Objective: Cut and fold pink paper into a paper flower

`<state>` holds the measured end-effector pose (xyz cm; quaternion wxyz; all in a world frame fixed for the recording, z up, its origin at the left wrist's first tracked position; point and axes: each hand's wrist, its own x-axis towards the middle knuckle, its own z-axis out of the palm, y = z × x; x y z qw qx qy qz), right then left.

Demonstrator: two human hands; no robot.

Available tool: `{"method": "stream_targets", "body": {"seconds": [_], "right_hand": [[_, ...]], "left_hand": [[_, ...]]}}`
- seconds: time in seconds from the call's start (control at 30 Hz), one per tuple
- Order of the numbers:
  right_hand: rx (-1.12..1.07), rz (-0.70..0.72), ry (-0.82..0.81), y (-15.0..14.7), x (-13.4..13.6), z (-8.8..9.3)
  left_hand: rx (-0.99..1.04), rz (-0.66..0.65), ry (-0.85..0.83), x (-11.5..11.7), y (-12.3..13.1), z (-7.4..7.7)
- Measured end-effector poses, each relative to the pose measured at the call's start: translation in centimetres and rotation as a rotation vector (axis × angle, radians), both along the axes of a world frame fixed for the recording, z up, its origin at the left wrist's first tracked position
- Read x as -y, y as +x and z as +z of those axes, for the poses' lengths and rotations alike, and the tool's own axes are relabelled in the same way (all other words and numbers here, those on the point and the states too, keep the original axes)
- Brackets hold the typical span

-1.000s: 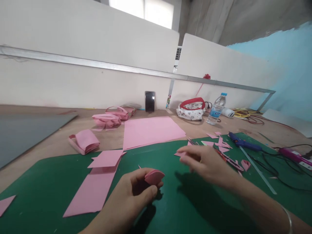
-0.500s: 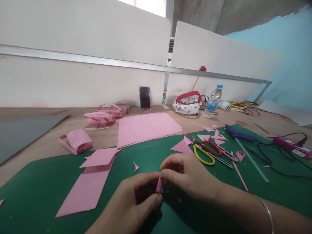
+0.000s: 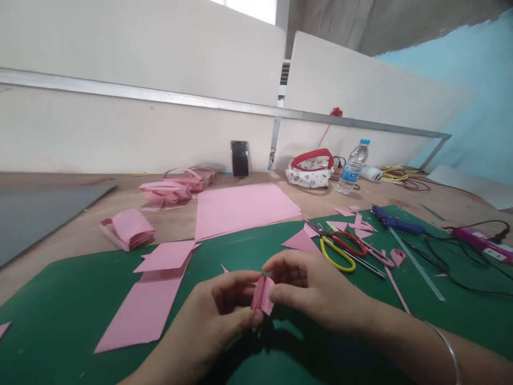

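Both my hands meet over the green cutting mat (image 3: 72,299) near its front edge. My left hand (image 3: 218,315) and my right hand (image 3: 310,289) pinch a small folded pink paper piece (image 3: 262,294) between thumbs and fingers, one hand on each side. The piece stands roughly upright, slightly opened. Scissors with one yellow and one red handle (image 3: 340,248) lie on the mat just beyond my right hand.
Pink paper strips (image 3: 148,299) and squares lie left on the mat; a large pink sheet (image 3: 244,208) and folded pink bundles (image 3: 128,229) lie behind. A blue glue gun (image 3: 395,222), ruler, cables, water bottle (image 3: 352,167), pouch and a phone (image 3: 239,158) stand further back.
My right hand came back from the scissors area to the paper piece held in my left hand. Both hands now pinch it, and it has opened a little.
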<state>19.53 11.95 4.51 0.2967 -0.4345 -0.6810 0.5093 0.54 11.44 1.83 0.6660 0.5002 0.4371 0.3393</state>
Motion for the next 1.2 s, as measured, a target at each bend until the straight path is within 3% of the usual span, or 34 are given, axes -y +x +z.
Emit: {"method": "stream_targets", "body": {"seconds": [0.27, 0.6, 0.8, 1.0, 1.1, 1.2], "right_hand": [[0.037, 0.001, 0.042, 0.1, 0.0, 0.0], [-0.029, 0.024, -0.025, -0.3, -0.1, -0.3], [0.116, -0.003, 0.237, -0.1, 0.2, -0.4], [0.248, 0.005, 0.529, 0.2, 0.7, -0.3], [0.244, -0.002, 0.507, 0.1, 0.7, -0.1], [0.225, -0.011, 0.353, -0.2, 0.5, -0.1]], "left_hand": [[0.005, 0.021, -0.035, 0.1, 0.3, 0.4], [-0.030, 0.041, -0.048, 0.2, 0.3, 0.5], [0.010, -0.061, 0.064, 0.1, 0.4, -0.4], [-0.015, 0.016, 0.128, 0.7, -0.1, -1.4], [-0.068, 0.033, 0.103, 0.6, -0.5, -1.5], [-0.061, 0.016, 0.079, 0.3, -0.6, -1.4]]}}
